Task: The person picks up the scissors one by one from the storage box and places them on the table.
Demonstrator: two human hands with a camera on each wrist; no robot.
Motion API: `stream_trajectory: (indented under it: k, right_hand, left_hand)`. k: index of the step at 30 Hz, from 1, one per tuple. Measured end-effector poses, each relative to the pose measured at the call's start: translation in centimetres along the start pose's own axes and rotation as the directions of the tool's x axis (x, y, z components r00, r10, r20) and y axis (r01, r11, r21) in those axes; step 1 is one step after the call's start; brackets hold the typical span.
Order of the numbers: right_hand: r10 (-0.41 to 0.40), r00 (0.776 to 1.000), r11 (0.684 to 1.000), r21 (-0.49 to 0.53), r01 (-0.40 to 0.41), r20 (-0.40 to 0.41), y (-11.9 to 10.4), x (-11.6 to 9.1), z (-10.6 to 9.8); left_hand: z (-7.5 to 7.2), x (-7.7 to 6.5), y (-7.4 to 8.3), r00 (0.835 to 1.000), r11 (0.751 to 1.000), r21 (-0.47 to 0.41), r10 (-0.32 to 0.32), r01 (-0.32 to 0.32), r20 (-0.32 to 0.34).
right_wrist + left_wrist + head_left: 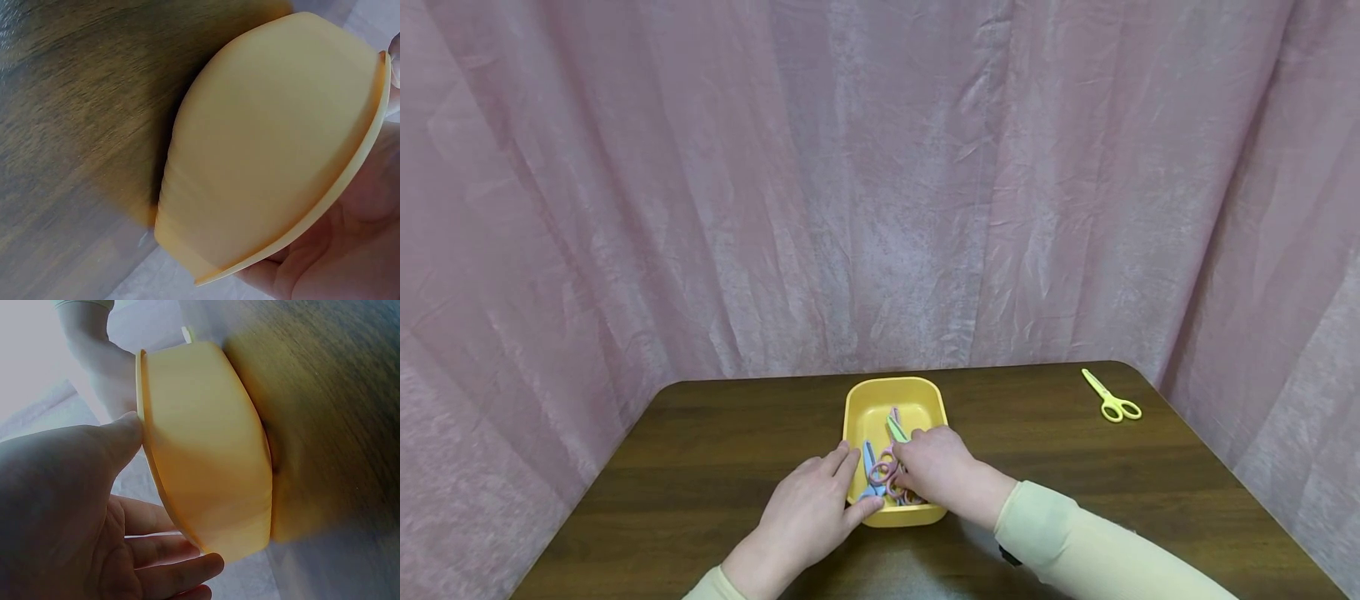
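A yellow plastic bin [904,517] stands on the table with several pairs of scissors in its near half. Blue scissors [869,457] lie along its left side, blades pointing away. Beside them are pink handle loops, partly covered. My right hand [942,467] reaches over the right rim with curled fingers, holding green scissors [896,428] whose blades show past the fingertips; their handles are hidden. My left hand [808,504] rests at the left rim, fingers extended along it and thumb at the near corner. In the left wrist view, the left thumb [128,428] touches the rim.
Yellow scissors [1111,398] lie on the brown wooden table [737,433] at the far right, blades pointing back. Pink curtains [880,208] hang behind the table and along both sides.
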State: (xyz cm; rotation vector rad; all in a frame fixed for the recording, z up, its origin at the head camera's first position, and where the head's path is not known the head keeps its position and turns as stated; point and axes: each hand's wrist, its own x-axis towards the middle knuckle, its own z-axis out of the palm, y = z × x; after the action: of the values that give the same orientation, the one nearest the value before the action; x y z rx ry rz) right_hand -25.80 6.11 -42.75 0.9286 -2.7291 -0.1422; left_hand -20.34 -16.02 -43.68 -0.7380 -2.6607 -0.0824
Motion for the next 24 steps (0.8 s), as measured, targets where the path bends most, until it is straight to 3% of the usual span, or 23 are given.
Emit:
stream_trajectory:
  k: [14, 24]
  right_hand:
    - [-0.083, 0.992, 0.996, 0.032, 0.086, -0.096, 0.6, -0.2, 0.6]
    - [-0.067, 0.973, 0.996, 0.049, 0.080, -0.221, 1.3, -0.6, 0.3]
  left_hand:
    - [-0.1, -0.1, 0.0, 1.000, 1.000, -0.007, -0.009, 0.009, 0.027]
    - [-0.1, 0.0, -0.1, 0.999, 1.000, -0.011, -0.009, 0.009, 0.034]
